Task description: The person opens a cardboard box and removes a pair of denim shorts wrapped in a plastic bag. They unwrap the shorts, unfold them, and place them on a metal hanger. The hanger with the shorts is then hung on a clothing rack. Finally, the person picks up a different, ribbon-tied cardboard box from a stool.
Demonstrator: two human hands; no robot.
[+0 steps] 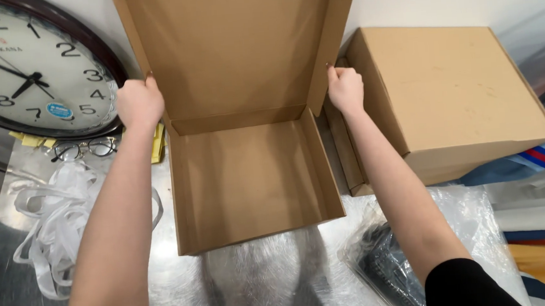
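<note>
Mid-frame, left hand [139, 102] and right hand [345, 89] grip the open cardboard box [249, 180] lid's side flaps; folding them inward looks next.

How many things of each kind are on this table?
Cardboard boxes: 2, the open box held by the left hand and right hand, and the closed box
Wall clock: 1
Eyeglasses: 1
Total: 4

Wall clock [26, 65], eyeglasses [85, 148], white straps [56, 213] — closed cardboard box [453, 89] at right.
</note>
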